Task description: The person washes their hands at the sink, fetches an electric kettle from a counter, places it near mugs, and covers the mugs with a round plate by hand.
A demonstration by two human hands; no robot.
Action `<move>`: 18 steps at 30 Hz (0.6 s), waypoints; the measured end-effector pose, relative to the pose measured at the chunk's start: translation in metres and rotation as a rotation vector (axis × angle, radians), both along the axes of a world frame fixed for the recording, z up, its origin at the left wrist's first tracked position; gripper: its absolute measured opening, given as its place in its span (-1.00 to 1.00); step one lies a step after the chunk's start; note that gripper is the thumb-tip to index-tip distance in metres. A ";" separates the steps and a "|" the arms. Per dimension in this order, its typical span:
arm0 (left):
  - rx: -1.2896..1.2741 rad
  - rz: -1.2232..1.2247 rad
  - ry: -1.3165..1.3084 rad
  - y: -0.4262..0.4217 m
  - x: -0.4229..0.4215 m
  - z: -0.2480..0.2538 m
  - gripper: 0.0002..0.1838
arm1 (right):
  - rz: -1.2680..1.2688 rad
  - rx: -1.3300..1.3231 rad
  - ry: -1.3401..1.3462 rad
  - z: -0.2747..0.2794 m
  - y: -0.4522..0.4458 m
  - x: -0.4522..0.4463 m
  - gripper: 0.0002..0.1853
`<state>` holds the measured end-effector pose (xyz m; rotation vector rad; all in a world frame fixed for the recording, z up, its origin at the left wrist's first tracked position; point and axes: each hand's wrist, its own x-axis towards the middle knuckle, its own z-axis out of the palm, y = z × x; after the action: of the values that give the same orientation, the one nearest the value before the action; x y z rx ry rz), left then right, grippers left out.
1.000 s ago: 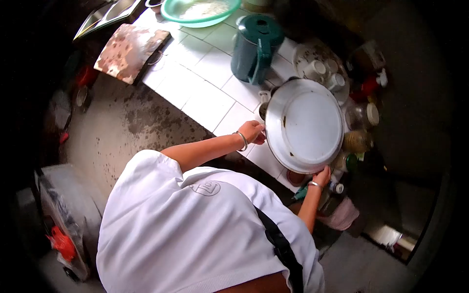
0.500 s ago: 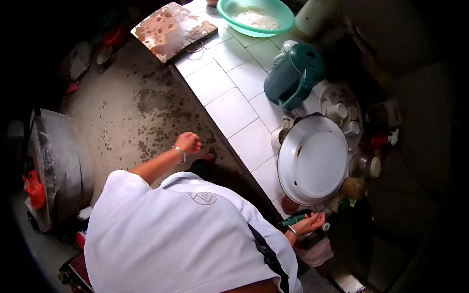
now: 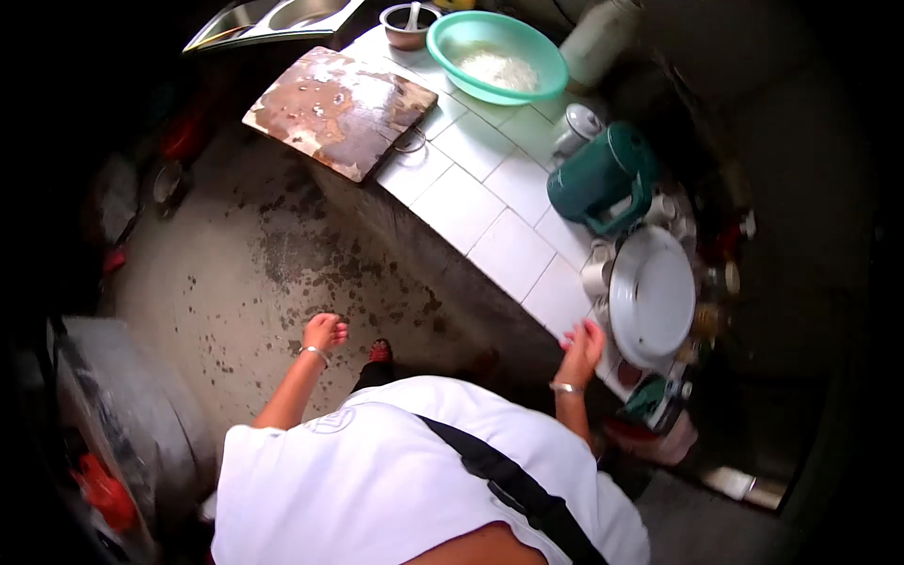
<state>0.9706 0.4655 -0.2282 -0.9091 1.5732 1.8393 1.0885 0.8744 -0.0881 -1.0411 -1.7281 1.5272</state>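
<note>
My left hand [image 3: 326, 331] hangs over the stained floor with its fingers curled in and nothing visible in them. My right hand [image 3: 584, 347] is raised at the counter's front edge, thumb apart from the fingers, with nothing seen in it. Close beyond it, a white enamel basin [image 3: 652, 297] leans tilted on the tiled counter [image 3: 508, 250]. Beside that basin stands a white mug [image 3: 596, 273], partly hidden. A dark green jug [image 3: 603, 179] with a handle is further along the counter.
A wet, worn wooden board [image 3: 339, 108] overhangs the counter edge. Behind it are a green plastic basin [image 3: 443, 58] holding water and something pale, a small bowl [image 3: 407, 38] with a spoon, and a steel sink [image 3: 273, 28]. A large metal container [image 3: 141, 377] stands at left.
My view has shifted, bringing the sink and bowl into sight. My right hand has moved from beside the bottles to the counter's front edge. My left hand stays over the floor.
</note>
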 end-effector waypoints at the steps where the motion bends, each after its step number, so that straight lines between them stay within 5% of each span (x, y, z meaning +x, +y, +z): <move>1: -0.028 -0.001 -0.003 -0.027 0.005 -0.004 -0.90 | 0.079 -0.055 0.003 -0.005 -0.020 -0.013 -0.82; 4: -0.113 0.029 0.005 -0.132 0.031 -0.045 -0.92 | 0.242 -0.147 -0.010 0.001 -0.079 -0.059 -0.88; 9: -0.758 -0.085 -0.276 -0.277 0.131 -0.133 -0.89 | 0.458 -0.155 -0.099 0.004 -0.136 -0.108 -0.84; 11: -0.834 -0.148 -0.400 -0.309 0.186 -0.191 -0.86 | 0.570 -0.071 -0.188 0.009 -0.155 -0.119 -0.82; 13: -0.840 -0.057 -0.543 -0.310 0.220 -0.174 -0.85 | 0.677 -0.015 -0.282 0.007 -0.169 -0.121 -0.84; 18: -0.790 0.287 -0.702 -0.296 0.223 -0.039 -0.74 | 0.885 -0.107 -0.202 0.015 -0.247 -0.149 -0.74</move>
<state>1.1938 0.1691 -0.2670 -1.9467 1.7214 0.8031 0.9397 0.6275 -0.0734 -0.4753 -2.4562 2.0923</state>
